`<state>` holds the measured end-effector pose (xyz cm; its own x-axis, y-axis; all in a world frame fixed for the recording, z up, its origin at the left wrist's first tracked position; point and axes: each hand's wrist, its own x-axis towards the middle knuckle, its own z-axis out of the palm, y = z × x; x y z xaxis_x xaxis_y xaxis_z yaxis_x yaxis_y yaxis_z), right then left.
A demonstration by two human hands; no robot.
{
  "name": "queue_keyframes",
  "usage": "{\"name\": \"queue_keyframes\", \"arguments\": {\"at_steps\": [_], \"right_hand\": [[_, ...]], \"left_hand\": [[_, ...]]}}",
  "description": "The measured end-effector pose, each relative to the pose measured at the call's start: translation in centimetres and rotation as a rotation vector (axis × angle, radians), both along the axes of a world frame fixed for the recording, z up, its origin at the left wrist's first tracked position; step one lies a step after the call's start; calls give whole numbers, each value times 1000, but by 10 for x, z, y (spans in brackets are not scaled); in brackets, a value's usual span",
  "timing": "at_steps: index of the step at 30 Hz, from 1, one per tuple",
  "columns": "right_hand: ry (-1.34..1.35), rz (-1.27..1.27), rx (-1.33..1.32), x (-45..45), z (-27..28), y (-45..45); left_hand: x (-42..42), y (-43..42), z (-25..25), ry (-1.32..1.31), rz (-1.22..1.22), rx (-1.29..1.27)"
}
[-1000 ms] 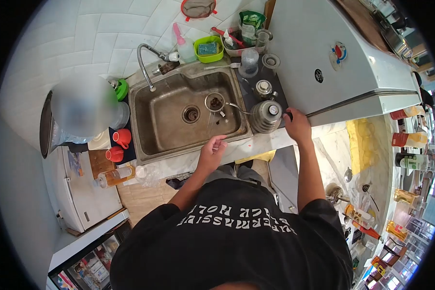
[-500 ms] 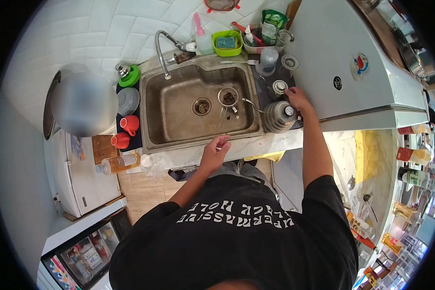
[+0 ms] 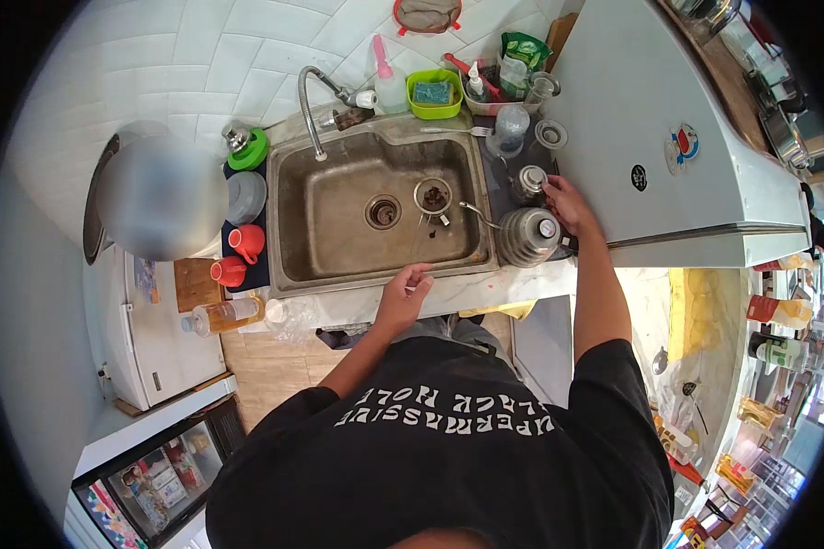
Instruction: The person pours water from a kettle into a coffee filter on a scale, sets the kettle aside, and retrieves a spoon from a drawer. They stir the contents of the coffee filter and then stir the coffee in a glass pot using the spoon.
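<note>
My right hand (image 3: 569, 206) is closed at the right side of a small steel pot (image 3: 528, 183) with a lid and a thin spout, standing on the dark mat. Just in front of that pot sits a bigger steel gooseneck kettle (image 3: 526, 240), its spout reaching over the sink edge and a round dial on its lid. My left hand (image 3: 406, 297) hovers by the front rim of the sink (image 3: 330, 215), fingers loosely bent and apart, nothing in it. A strainer (image 3: 432, 196) with dark grounds rests in the sink, right of the drain.
A flexible faucet (image 3: 306, 101) arches over the sink. Behind it stand a green basket (image 3: 434, 95) with a sponge and a pink-topped bottle (image 3: 390, 84). Glassware (image 3: 509, 130) stands near the fridge (image 3: 650, 119). Two red cups (image 3: 246, 242) and an amber bottle (image 3: 227, 315) are at left.
The view has tilted slightly, so everything sits a bit lower. My right hand stays at the small pot, and my left hand is a little lower with its fingers less raised.
</note>
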<state>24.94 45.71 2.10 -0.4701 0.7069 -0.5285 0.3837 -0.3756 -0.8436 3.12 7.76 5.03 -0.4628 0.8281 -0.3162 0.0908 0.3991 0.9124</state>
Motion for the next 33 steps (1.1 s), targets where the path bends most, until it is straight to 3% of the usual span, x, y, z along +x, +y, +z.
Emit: {"name": "queue_keyframes", "arguments": {"at_steps": [8, 13, 23, 33], "right_hand": [[155, -73, -17, 4, 31, -12], [154, -110, 119, -3, 79, -31], [303, -369, 140, 24, 181, -111], [401, -612, 156, 100, 191, -243]], "left_hand": [[-2, -5, 0, -2, -7, -18], [-5, -14, -7, 1, -25, 26], [-8, -20, -4, -1, -99, 71], [0, -12, -2, 20, -294, 125]]}}
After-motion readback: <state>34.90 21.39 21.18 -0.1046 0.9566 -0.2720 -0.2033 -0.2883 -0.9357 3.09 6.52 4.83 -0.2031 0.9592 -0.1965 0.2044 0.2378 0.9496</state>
